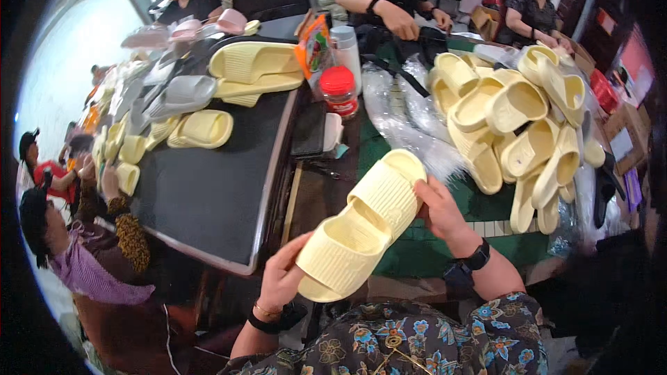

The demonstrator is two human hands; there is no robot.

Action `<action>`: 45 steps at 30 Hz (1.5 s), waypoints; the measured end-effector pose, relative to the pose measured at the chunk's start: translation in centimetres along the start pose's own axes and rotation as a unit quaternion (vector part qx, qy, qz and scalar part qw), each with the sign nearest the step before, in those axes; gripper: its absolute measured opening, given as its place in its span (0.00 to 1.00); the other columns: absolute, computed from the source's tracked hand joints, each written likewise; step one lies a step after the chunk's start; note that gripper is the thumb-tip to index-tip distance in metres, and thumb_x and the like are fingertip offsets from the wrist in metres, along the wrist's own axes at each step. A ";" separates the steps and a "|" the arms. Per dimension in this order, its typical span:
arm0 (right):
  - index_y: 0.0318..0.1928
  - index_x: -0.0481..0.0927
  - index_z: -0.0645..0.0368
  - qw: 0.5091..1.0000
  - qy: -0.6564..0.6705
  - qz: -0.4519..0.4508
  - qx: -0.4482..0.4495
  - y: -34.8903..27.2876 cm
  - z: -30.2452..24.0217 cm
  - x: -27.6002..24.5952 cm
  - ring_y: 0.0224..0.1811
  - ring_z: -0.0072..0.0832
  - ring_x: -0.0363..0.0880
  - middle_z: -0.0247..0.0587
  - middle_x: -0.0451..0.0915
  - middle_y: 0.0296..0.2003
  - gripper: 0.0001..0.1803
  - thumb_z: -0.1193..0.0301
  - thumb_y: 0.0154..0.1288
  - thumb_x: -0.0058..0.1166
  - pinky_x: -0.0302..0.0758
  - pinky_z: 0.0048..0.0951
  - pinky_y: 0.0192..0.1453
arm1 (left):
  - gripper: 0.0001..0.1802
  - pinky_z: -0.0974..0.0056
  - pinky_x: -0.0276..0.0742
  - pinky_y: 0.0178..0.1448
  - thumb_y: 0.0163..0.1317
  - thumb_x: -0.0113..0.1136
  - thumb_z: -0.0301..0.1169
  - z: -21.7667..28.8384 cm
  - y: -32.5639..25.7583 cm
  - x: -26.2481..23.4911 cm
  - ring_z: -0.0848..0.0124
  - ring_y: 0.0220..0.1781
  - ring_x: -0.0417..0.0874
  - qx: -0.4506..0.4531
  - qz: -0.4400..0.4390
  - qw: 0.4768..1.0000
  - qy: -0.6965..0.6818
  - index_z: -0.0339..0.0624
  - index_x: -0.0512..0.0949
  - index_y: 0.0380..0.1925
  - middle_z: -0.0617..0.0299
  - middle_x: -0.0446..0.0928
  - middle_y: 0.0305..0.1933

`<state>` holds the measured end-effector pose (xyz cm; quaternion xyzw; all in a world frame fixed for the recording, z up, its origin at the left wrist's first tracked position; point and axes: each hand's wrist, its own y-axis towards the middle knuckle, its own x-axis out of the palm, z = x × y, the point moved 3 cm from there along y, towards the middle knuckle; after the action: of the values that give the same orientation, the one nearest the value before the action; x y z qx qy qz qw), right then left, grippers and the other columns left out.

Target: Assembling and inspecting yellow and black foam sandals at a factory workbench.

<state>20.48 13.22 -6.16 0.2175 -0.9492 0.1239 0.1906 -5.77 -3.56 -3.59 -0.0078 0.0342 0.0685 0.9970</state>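
Close in front of me I hold a pair of pale yellow slide slippers (340, 253), tilted, one overlapping the other lengthwise. Both have ribbed straps. My left hand (281, 276) grips the left edge of the nearer slipper, its thumb and fingers closed around it. The farther slipper's right edge is in the grasp of my right hand (445, 214). Part of my right hand's fingers is hidden behind the sole. A large heap of the same yellow slippers (514, 104) lies on the table beyond my right hand.
Left of me stands a dark-topped table (215, 194) with yellow and grey slippers along its far side. A red-lidded jar (338, 90), a bottle (345, 55) and a dark box (309, 135) stand between the tables. Clear plastic bags (417, 121) lie before the heap. Several people sit around.
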 end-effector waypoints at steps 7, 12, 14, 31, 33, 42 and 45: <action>0.59 0.72 0.62 0.981 0.028 0.191 0.029 -3.6 2.6 -6.3 0.37 0.24 0.82 0.36 0.81 0.44 0.19 0.67 0.73 0.45 0.84 0.30 0.36 | 0.23 0.71 0.79 0.42 0.64 0.59 0.23 -4.4 0.9 3.0 0.75 0.42 0.81 -0.227 -0.052 0.969 -0.087 0.33 0.68 0.59 0.59 0.78 0.47; 0.54 0.75 0.64 0.956 0.005 0.292 -0.042 -5.5 1.7 -11.0 0.40 0.22 0.80 0.34 0.81 0.42 0.16 0.69 0.71 0.46 0.77 0.24 0.43 | 0.22 0.66 0.74 0.59 0.59 0.58 0.19 -2.8 2.7 -0.3 0.70 0.51 0.80 -0.131 0.058 0.988 -0.065 0.31 0.73 0.56 0.58 0.79 0.51; 0.52 0.77 0.65 0.944 -0.021 0.310 -0.110 -6.3 -1.0 -12.9 0.39 0.21 0.79 0.34 0.81 0.41 0.15 0.71 0.70 0.47 0.75 0.23 0.44 | 0.24 0.66 0.72 0.61 0.61 0.57 0.20 -0.5 3.5 -3.0 0.70 0.55 0.79 -0.086 0.073 0.990 -0.079 0.29 0.72 0.59 0.54 0.79 0.55; 0.59 0.71 0.65 0.874 -0.473 0.059 -0.098 -2.8 2.7 -5.3 0.54 0.47 0.74 0.54 0.75 0.50 0.27 0.62 0.65 0.57 0.72 0.39 0.58 | 0.39 0.51 0.62 0.71 0.58 0.67 0.34 -3.0 10.6 4.7 0.46 0.68 0.65 0.106 -0.071 0.930 0.343 0.35 0.63 0.68 0.41 0.65 0.67; 0.60 0.69 0.63 0.896 -0.431 0.052 -0.089 -4.3 3.3 -5.2 0.53 0.47 0.74 0.54 0.71 0.53 0.29 0.62 0.64 0.58 0.72 0.40 0.58 | 0.42 0.50 0.61 0.72 0.57 0.69 0.35 -4.7 8.4 4.5 0.45 0.70 0.62 0.086 -0.046 0.938 0.333 0.37 0.61 0.69 0.41 0.62 0.69; 0.49 0.78 0.58 0.862 -0.481 0.118 -0.108 -4.0 2.8 -5.4 0.38 0.41 0.80 0.46 0.77 0.42 0.20 0.63 0.59 0.63 0.78 0.38 0.42 | 0.36 0.51 0.60 0.73 0.59 0.63 0.26 -7.9 6.3 4.8 0.44 0.71 0.61 0.056 0.007 0.949 0.310 0.36 0.61 0.68 0.39 0.60 0.70; 0.44 0.79 0.58 0.791 -0.555 0.229 -0.115 -2.9 2.1 -7.9 0.40 0.42 0.80 0.45 0.78 0.40 0.16 0.63 0.59 0.63 0.78 0.40 0.42 | 0.36 0.52 0.60 0.73 0.59 0.63 0.25 -7.0 5.9 5.1 0.44 0.71 0.62 0.057 0.001 0.940 0.336 0.36 0.61 0.68 0.39 0.60 0.69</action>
<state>27.69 12.92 -10.92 0.0021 -0.9209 -0.0880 -0.3797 -2.02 2.82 -10.97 0.0265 0.3706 0.0610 0.9264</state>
